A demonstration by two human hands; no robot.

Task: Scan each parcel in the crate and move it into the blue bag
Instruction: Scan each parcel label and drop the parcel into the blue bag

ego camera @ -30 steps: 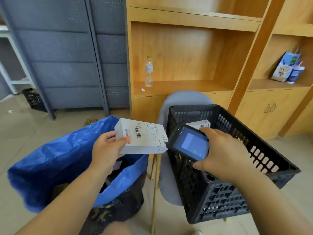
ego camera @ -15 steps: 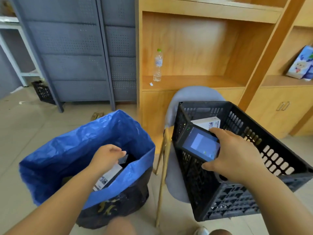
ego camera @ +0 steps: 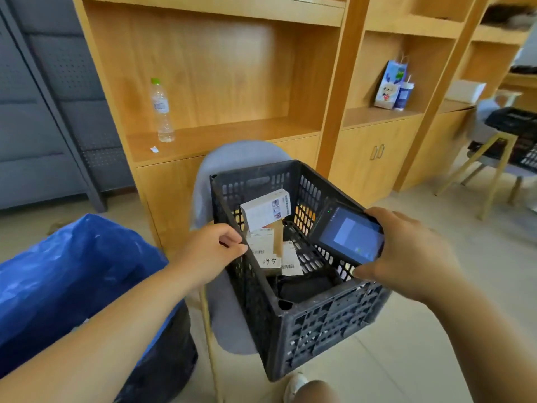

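right hand (ego camera: 406,257) clamps flat glossy scanner (ego camera: 348,237); left hand (ego camera: 209,251) loosely curled, empty (over slotted crate (ego camera: 319,324))

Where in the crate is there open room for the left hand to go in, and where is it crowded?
Open room: the crate's mesh floor between the labelled parcels and the right wall, below the scanner. Crowded: the far-left corner, where the white box leans above the parcels, right beside the left hand.

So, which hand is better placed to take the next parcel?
Left, probably. The left hand is empty at the rim of the black crate, close to the white boxed parcel; the right hand holds the handheld scanner.
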